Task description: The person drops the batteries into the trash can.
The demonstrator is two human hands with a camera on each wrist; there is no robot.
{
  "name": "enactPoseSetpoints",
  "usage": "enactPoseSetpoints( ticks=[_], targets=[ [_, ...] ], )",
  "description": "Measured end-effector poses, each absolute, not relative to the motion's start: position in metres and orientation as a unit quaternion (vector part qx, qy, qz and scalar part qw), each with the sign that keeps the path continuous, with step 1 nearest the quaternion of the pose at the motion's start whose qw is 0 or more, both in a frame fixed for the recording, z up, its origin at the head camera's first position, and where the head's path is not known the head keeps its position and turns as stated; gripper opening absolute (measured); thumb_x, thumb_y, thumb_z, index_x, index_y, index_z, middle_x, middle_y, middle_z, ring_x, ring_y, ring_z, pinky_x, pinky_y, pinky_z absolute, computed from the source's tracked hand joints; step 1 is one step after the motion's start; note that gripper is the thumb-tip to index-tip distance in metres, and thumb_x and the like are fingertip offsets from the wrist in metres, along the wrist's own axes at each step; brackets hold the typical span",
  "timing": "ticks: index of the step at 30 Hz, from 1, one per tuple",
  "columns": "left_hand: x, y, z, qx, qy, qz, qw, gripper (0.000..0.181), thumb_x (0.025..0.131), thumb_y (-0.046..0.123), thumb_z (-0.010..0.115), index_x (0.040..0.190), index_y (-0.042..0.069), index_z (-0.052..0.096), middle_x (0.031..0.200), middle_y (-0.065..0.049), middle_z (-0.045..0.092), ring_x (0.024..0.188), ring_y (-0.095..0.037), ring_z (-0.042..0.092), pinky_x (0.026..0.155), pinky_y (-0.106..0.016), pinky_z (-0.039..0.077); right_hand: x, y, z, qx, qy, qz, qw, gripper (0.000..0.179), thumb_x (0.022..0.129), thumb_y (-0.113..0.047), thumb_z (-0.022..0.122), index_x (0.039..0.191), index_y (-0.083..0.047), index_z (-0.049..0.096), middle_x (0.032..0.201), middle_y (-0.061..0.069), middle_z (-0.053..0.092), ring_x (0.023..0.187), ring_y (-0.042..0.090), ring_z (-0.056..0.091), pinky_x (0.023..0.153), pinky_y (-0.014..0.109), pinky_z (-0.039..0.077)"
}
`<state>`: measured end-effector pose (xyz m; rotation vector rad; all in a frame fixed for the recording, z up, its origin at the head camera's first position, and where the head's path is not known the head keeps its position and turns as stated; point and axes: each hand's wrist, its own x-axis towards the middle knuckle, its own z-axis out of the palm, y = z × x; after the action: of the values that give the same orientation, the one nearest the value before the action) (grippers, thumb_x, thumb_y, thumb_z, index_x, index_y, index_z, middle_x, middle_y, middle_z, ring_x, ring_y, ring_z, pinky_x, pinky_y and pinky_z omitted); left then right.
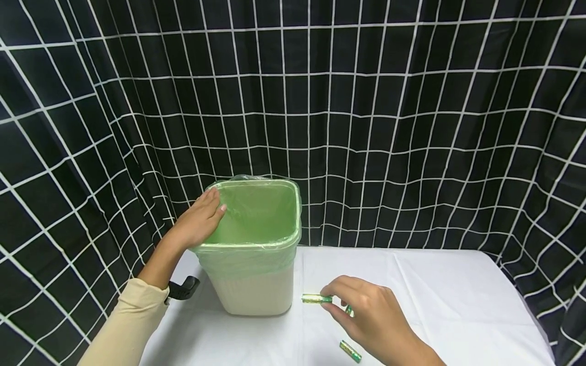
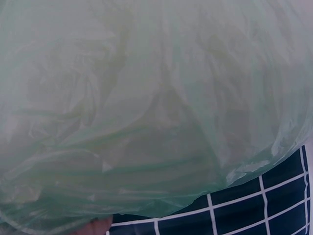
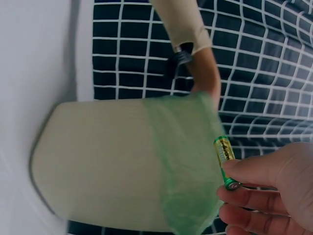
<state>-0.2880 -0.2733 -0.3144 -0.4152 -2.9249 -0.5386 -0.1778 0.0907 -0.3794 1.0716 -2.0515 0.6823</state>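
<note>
A trash bin (image 1: 258,297), off-white and lined with a pale green plastic bag (image 1: 249,262), stands upright on the table. My left hand (image 1: 199,218) rests along the bin's left rim, fingers laid out straight. Between the thumb and fingers of my right hand (image 1: 373,315) I pinch a green and gold battery (image 1: 309,298), held sideways to the right of the bin. A second battery (image 1: 349,309) shows partly behind that hand. Below it, a third battery (image 1: 350,351) lies on the table. In the left wrist view, the bag fills most of the picture.
A white cloth (image 1: 435,284) covers the table. Black curtains (image 1: 366,127) with a white grid surround it at the back and sides. A dark strap device (image 1: 183,288) sits on my left wrist.
</note>
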Motion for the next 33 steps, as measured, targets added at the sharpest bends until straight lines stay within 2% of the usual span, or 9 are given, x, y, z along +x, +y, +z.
enactPoseSetpoints(
  ticks=[11,17,33],
  targets=[
    [-0.284,-0.273,-0.312,-0.141,-0.970,-0.184,0.075,0.060,0.112,0.026,0.028,0.152,-0.018,0.018,0.164,-0.031,0.013,0.154,-0.043,0.008,0.125,-0.050,0.010,-0.182,0.074,-0.338,0.428,-0.785,0.259,0.366,0.025,0.074,-0.006,0.088,0.091,-0.018,0.073,0.091,-0.013,0.072,0.072,0.003,0.064,0.059,0.021,0.054],
    [-0.286,-0.273,-0.316,-0.139,-0.971,-0.179,0.071,0.061,0.112,0.028,0.028,0.153,-0.017,0.019,0.164,-0.030,0.013,0.154,-0.042,0.006,0.125,-0.050,0.010,-0.191,0.065,-0.327,0.440,-0.770,0.254,0.386,0.025,0.074,-0.004,0.088,0.091,-0.016,0.074,0.089,-0.011,0.072,0.070,0.005,0.065,0.056,0.022,0.053],
    [-0.286,-0.275,-0.314,-0.144,-0.971,-0.176,0.074,0.061,0.113,0.028,0.027,0.153,-0.017,0.019,0.164,-0.030,0.012,0.154,-0.042,0.007,0.125,-0.050,0.009,-0.224,0.046,-0.305,0.443,-0.788,0.234,0.357,0.017,0.080,-0.007,0.086,0.091,-0.013,0.075,0.088,-0.007,0.073,0.069,0.007,0.066,0.056,0.025,0.053]
  ],
)
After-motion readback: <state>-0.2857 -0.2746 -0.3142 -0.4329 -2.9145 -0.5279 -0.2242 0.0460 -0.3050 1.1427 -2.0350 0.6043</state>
